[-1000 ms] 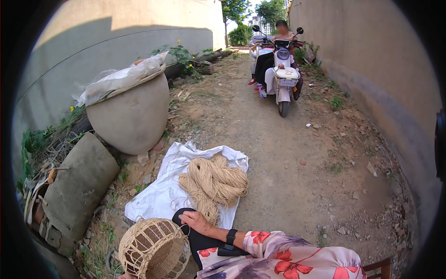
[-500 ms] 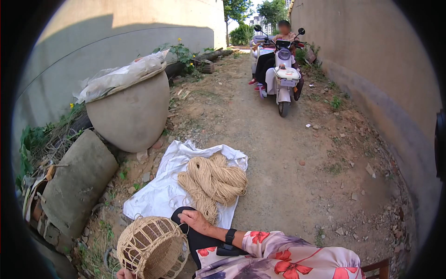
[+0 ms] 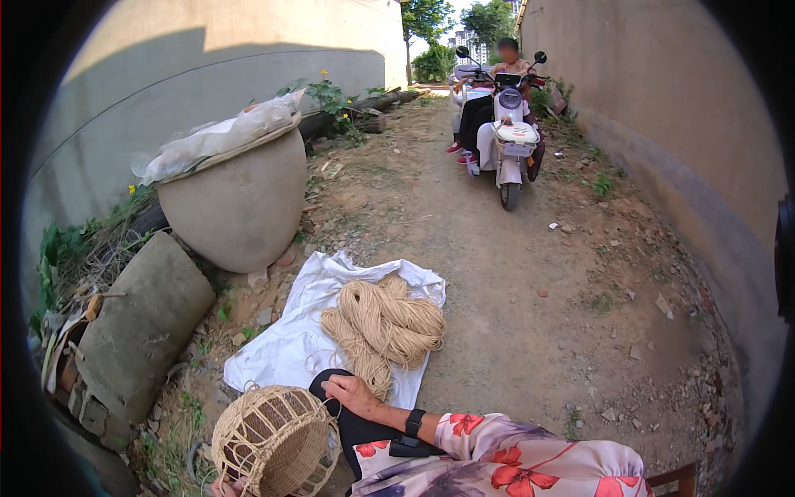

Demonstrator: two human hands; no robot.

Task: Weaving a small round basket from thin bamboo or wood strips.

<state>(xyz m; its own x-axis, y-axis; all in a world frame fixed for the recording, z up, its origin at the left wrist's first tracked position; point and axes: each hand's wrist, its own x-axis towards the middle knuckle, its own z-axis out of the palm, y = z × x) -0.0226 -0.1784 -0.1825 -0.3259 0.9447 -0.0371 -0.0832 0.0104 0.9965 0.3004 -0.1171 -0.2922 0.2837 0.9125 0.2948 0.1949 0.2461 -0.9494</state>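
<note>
A woven basket of tan cord with an openwork side lies tilted at the lower left, its mouth facing right. My left hand grips its lower edge; only the fingers show at the bottom of the picture. My right hand is closed beside the basket's upper right rim, above my dark-clothed knee. A thin strand of cord runs from the rim to its pinched fingers. Beyond that hand, bundled hanks of the same tan cord rest on a white plastic sheet on the ground.
At left stand a large clay vat covered with plastic and a curved grey slab. A person sits on a white electric scooter up the dirt lane. Walls line both sides; a wooden chair part shows at lower right.
The whole view has shifted slightly. My left fingers have moved a little further onto the basket's lower edge. My right hand keeps its pinch near the rim.
</note>
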